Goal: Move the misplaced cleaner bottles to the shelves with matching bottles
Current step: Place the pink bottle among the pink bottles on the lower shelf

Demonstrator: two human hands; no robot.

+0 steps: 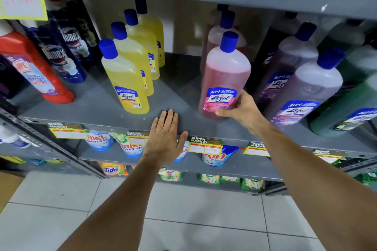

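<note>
Right hand (242,108) grips pink bottle (225,75) low down; left hand (165,138) flat, empty.

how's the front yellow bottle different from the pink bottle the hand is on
The front yellow bottle holds yellow liquid; the pink bottle holds pink. The yellow one stands untouched at the head of a row of four, while the pink one has the right hand at its base and stands before other pink bottles. The yellow label has a yellow lower part, the pink label a pink one. Both have blue caps, the same shape and Lizol labels.
</note>
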